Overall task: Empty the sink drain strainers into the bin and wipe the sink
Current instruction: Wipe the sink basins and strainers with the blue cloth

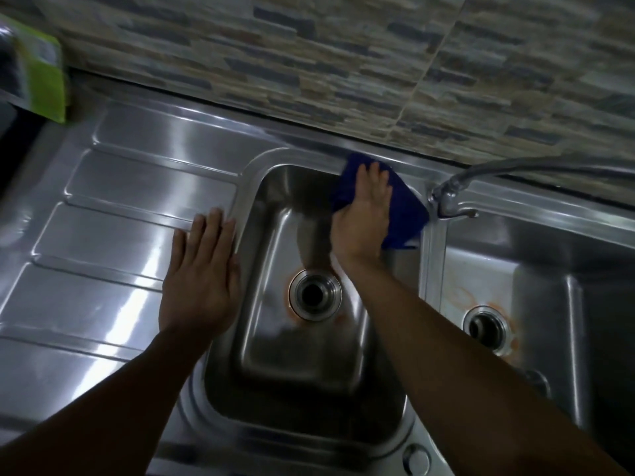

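Observation:
A steel double sink fills the view. My right hand [366, 214] presses a dark blue cloth [407, 207] flat against the far right corner of the left basin [261, 214], fingers spread over it. My left hand [202, 280] lies flat and open on the ribbed drainboard [113, 207], at the basin's left rim. The left basin's drain [315, 291] is an open dark hole with rusty stains around it. The right basin [546, 269] has its own drain [485, 327], also ringed by orange stains. No strainer or bin is in view.
A steel tap [450, 194] stands on the divider between the basins, its spout reaching right. A stone-patterned tile wall [309, 63] runs behind the sink. A green and silver object [41, 80] sits at the far left, blurred.

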A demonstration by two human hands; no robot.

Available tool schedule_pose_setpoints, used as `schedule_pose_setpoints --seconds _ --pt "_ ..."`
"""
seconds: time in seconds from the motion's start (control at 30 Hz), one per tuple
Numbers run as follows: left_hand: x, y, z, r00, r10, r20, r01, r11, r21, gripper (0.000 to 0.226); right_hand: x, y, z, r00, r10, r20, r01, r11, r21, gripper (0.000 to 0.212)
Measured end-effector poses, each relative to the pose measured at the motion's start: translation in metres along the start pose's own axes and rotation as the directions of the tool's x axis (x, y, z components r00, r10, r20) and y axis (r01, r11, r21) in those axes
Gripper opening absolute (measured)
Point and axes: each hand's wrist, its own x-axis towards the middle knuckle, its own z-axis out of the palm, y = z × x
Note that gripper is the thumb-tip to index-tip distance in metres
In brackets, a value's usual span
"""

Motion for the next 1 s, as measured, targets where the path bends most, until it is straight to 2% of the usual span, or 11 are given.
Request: schedule_pose_setpoints --seconds 0.07,0.13,0.2,0.27,0.33,0.5,0.67,0.73,0.8,0.87,1.0 --pt "0.002 -0.001 0.001 1.0 0.006 -0.006 -0.006 1.0 0.001 0.059 0.004 -0.024 0.013 0.98 -0.17 0.104 0.167 0.985 0.034 0.081" --pt "0.004 0.0 0.002 1.0 0.014 0.001 -0.014 1.0 0.012 0.058 0.012 -0.047 0.024 0.911 -0.344 0.226 0.322 0.938 0.13 0.081" --pt "0.003 -0.001 0.002 1.0 0.006 0.016 -0.006 1.0 0.011 0.058 0.025 -0.06 0.03 0.838 -0.449 0.309 0.402 0.892 0.206 0.077" --pt "0.001 -0.004 0.001 1.0 0.0 0.018 0.0 1.0 -0.013 0.058 0.036 -0.053 0.028 0.788 -0.503 0.355 0.464 0.864 0.194 0.077" --pt "-0.001 -0.006 -0.001 1.0 0.012 0.013 -0.012 0.999 -0.035 0.058 0.038 -0.025 0.014 0.777 -0.51 0.37 0.502 0.856 0.125 0.083" --pt "0.001 -0.003 -0.002 1.0 0.012 -0.014 -0.014 0.996 -0.092 0.057 0.019 0.057 -0.03 0.93 -0.3 0.215 0.335 0.93 -0.152 0.09" --pt "0.004 -0.012 -0.002 0.998 0.069 -0.007 -0.069 0.989 -0.134 0.058 0.022 0.03 -0.022 0.976 -0.138 0.171 0.164 0.976 -0.147 0.081" --pt "-0.001 -0.021 -0.002 0.991 0.133 0.003 -0.132 0.981 -0.142 0.059 0.025 0.01 -0.017 0.96 -0.164 0.227 0.195 0.973 -0.12 0.08" --pt "-0.016 -0.03 -0.005 0.986 0.167 0.006 -0.164 0.976 -0.141 0.061 0.03 -0.011 -0.01 0.916 -0.247 0.316 0.288 0.953 -0.092 0.081" --pt "-0.036 -0.038 -0.008 0.986 0.167 -0.012 -0.167 0.98 -0.108 0.059 0.035 -0.037 0.0 0.864 -0.33 0.38 0.367 0.93 -0.029 0.08" --pt "-0.069 -0.057 -0.014 0.988 0.144 -0.05 -0.146 0.988 -0.049 0.055 0.036 -0.078 0.022 0.794 -0.41 0.448 0.421 0.903 0.079 0.074"
